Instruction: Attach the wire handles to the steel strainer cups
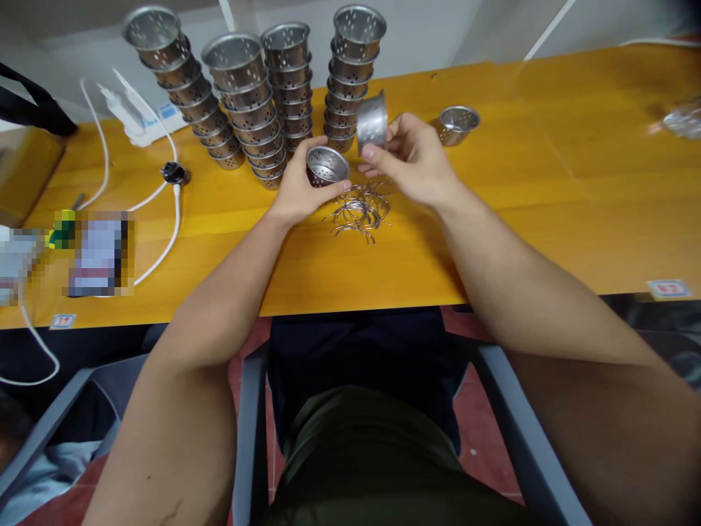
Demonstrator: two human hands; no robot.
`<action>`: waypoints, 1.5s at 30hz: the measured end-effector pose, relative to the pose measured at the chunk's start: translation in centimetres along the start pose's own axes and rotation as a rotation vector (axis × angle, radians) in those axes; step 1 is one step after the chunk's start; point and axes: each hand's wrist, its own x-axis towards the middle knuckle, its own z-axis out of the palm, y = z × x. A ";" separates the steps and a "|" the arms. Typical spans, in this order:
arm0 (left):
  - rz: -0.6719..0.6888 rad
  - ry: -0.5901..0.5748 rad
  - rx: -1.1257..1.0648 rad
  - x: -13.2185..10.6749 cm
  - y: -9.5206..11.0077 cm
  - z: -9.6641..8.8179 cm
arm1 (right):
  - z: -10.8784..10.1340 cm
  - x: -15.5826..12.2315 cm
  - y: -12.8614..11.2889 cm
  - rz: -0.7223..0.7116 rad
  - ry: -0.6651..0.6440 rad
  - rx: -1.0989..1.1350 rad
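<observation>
My left hand (303,186) is curled round a small perforated metal cup (327,166) whose mouth faces up toward me. A second perforated metal cup (372,121), tipped on its side, is gripped by my right hand (413,155) a little higher and to the right. Below and between the hands lies a loose heap of thin bent wires (362,210) on the yellow table (350,274). Another single cup (458,124) stands upright on the table, just right of my right hand.
Several tall stacks of cups (355,69) stand behind my hands, the leftmost stack (189,91) leaning. At left are a white power strip (131,120), cables with a black plug (175,173) and a blurred phone-like object (98,256). A clear plastic item (684,120) lies far right.
</observation>
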 end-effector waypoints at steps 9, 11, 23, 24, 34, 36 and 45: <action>-0.272 -0.076 -0.439 -1.4 8.6 0.3 | 0.7 -1.0 1.3 0.045 -0.170 -0.115; -0.322 -0.125 -0.510 -1.9 10.4 0.0 | 2.2 -1.8 0.1 0.046 -0.246 -0.181; -0.229 -0.281 -0.734 -2.6 12.5 0.4 | 2.9 -3.0 -5.1 0.123 -0.684 0.004; -0.258 -0.296 -0.723 -2.6 12.5 0.5 | 2.8 -3.0 -5.1 0.125 -0.689 0.027; -0.331 -0.265 -0.777 -2.2 11.3 -0.1 | 3.1 -2.9 -3.3 0.110 -0.415 0.128; -0.316 -0.244 -0.704 -2.1 11.1 -0.2 | 3.0 -2.8 -2.6 0.069 -0.309 0.034; -0.335 -0.244 -0.675 -1.9 10.0 0.1 | 3.1 -2.5 0.3 -0.179 0.096 -0.260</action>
